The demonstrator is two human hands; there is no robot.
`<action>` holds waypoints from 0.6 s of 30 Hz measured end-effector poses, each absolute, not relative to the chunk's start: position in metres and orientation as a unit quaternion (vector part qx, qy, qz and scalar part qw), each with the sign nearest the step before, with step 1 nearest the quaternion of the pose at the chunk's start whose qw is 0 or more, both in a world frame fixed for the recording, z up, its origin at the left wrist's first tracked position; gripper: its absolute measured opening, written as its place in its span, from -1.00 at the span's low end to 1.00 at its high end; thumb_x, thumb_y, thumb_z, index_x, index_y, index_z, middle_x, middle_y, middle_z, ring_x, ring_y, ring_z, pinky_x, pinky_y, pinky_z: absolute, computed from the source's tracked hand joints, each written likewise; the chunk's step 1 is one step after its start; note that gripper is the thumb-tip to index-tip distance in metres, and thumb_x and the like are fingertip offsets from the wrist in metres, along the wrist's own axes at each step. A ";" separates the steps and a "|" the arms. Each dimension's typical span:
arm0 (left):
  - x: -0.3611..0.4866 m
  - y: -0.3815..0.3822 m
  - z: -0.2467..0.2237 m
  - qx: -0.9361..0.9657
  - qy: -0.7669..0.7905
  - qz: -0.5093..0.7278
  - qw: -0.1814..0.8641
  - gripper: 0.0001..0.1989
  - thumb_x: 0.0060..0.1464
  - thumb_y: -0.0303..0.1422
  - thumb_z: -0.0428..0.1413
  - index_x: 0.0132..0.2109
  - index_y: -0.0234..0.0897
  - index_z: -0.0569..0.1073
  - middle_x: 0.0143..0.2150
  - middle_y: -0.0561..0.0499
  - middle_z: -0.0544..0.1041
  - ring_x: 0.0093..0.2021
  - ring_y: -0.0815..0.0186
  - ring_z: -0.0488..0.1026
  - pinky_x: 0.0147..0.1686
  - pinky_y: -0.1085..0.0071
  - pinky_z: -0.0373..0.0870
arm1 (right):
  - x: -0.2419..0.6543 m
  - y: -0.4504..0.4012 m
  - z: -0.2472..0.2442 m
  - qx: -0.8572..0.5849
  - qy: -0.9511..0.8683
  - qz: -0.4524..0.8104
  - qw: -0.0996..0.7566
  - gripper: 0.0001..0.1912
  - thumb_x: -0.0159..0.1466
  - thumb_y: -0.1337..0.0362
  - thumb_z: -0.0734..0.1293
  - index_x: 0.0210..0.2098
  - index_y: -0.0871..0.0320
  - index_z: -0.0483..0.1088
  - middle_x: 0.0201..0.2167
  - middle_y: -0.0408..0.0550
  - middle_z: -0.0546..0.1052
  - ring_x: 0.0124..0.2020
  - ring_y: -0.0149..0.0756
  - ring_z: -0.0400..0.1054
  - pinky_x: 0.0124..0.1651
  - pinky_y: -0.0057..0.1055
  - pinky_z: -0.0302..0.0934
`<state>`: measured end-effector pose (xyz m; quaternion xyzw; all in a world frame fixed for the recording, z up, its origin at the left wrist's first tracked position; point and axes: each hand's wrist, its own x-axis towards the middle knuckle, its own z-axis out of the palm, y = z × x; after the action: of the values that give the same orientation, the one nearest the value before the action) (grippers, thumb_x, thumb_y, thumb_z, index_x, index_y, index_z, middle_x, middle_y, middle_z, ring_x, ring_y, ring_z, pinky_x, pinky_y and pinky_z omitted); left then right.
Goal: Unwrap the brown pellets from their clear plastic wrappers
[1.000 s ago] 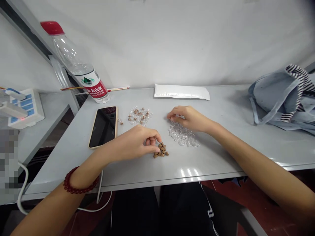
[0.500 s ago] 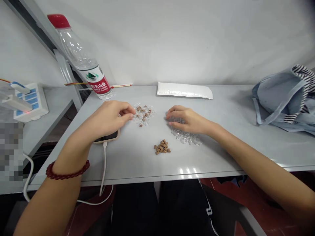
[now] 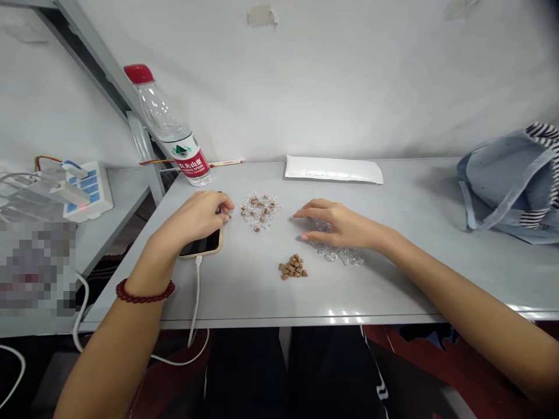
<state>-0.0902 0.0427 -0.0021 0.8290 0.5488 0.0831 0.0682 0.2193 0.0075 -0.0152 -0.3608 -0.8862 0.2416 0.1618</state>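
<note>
My left hand [image 3: 203, 215] hovers over a phone [image 3: 204, 244], thumb and fingertips drawn together in a pinch. A tiny speck shows at the fingertips, too small to name. Just right of these fingers lies a cluster of clear plastic pieces with brown bits among them [image 3: 261, 210]. My right hand [image 3: 328, 222] rests over a heap of clear plastic pieces [image 3: 345, 256], thumb and fingers apart, and hides part of the heap. Between the hands, closer to the front edge, sits a small pile of brown cylindrical pellets [image 3: 292, 267].
A red-capped water bottle [image 3: 174, 134] stands at the back left, near a power strip [image 3: 91, 192]. Against the wall lies a white packet [image 3: 334, 170]. A blue cloth bag [image 3: 506, 180] occupies the right side. A white cable [image 3: 196, 297] runs from the phone over the table edge.
My left hand has drawn back leftward from the cluster of plastic and brown bits. My right hand stays by its heap, fingers slightly more apart. The camera view has shifted.
</note>
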 end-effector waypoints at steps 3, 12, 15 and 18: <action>-0.091 0.043 -0.003 0.828 0.553 0.068 0.064 -0.78 -0.05 -0.42 0.02 -0.25 -0.24 0.50 -0.21 -0.09 0.58 -0.19 0.12 0.48 -0.20 0.26 0.38 | 0.220 0.008 -0.015 -0.368 -0.883 0.245 0.155 -0.53 0.28 0.04 0.25 0.10 0.13 0.34 -0.03 0.10 0.38 -0.10 -0.15 0.31 -0.11 -0.22 0.26; -0.088 0.044 -0.012 0.839 0.543 0.033 -0.011 -0.72 0.00 -0.40 -0.01 -0.17 -0.28 0.51 -0.18 -0.15 0.55 -0.06 -0.01 0.39 -0.10 0.17 0.32 | 0.221 0.008 -0.017 -0.366 -0.885 0.240 0.157 -0.53 0.28 0.03 0.25 0.09 0.14 0.35 -0.05 0.11 0.38 -0.10 -0.13 0.31 -0.10 -0.18 0.26; -0.085 0.042 -0.013 0.840 0.542 0.035 -0.003 -0.75 0.02 -0.38 -0.02 -0.19 -0.26 0.51 -0.22 -0.12 0.56 -0.09 0.01 0.41 -0.15 0.22 0.33 | 0.221 0.008 -0.016 -0.366 -0.885 0.240 0.156 -0.54 0.28 0.02 0.24 0.09 0.13 0.35 -0.04 0.11 0.38 -0.11 -0.14 0.31 -0.10 -0.19 0.26; -0.081 0.041 -0.009 0.840 0.541 0.029 0.000 -0.76 0.02 -0.35 -0.02 -0.23 -0.26 0.51 -0.26 -0.11 0.57 -0.15 0.05 0.44 -0.21 0.27 0.32 | 0.220 0.007 -0.016 -0.371 -0.886 0.236 0.149 -0.54 0.29 0.04 0.25 0.09 0.15 0.34 -0.05 0.11 0.37 -0.11 -0.15 0.31 -0.09 -0.20 0.25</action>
<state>-0.0807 0.0408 -0.0091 0.8403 0.5414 0.0287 -0.0002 0.2203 0.0075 -0.0155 -0.3706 -0.8860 0.2359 0.1487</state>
